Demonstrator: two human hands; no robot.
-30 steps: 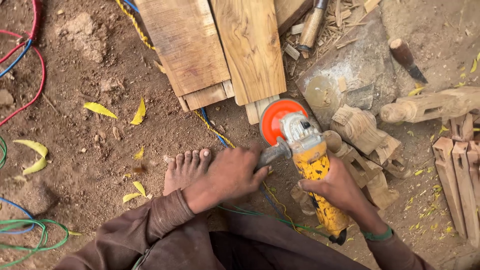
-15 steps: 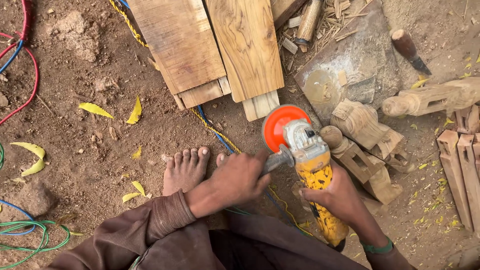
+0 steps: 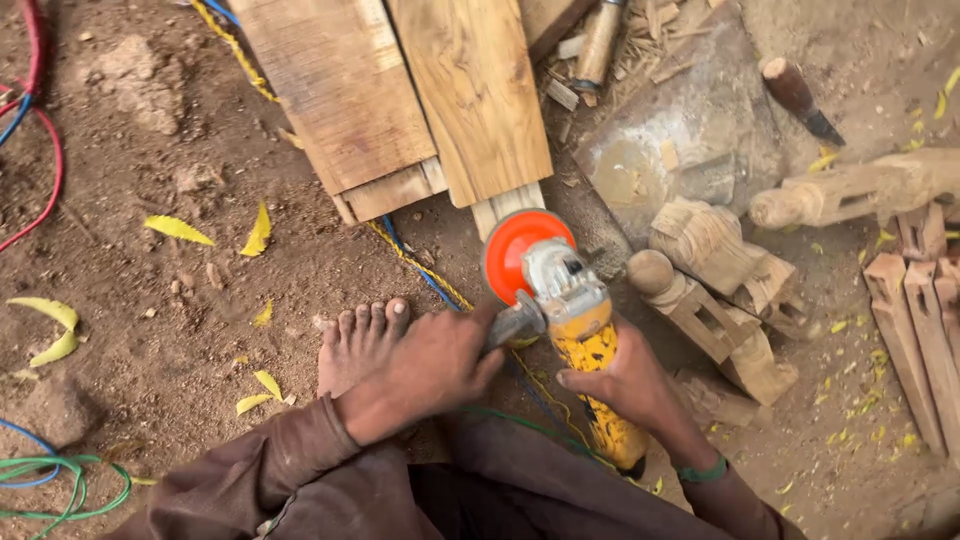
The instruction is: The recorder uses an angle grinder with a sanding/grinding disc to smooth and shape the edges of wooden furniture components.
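A yellow angle grinder (image 3: 585,345) with a grey head and an orange disc guard (image 3: 518,247) is held over the dirt ground. My left hand (image 3: 425,370) grips its grey side handle (image 3: 516,322). My right hand (image 3: 625,385) wraps the yellow body from the right. The orange disc sits just below the end of a narrow wooden strip (image 3: 505,205) that sticks out from under two wide planks (image 3: 410,90). My bare foot (image 3: 358,340) rests on the dirt just left of my left hand.
Carved wooden legs (image 3: 715,290) and squared posts (image 3: 915,320) lie to the right, with a flat stone (image 3: 690,130) and a wooden-handled chisel (image 3: 795,95) behind. A blue-yellow cord (image 3: 415,265) runs under the grinder. Red, blue and green wires (image 3: 55,480) lie at the left edge.
Both hands have carried the grinder leftward and slightly up, so the orange disc now sits right at the end of the narrow strip.
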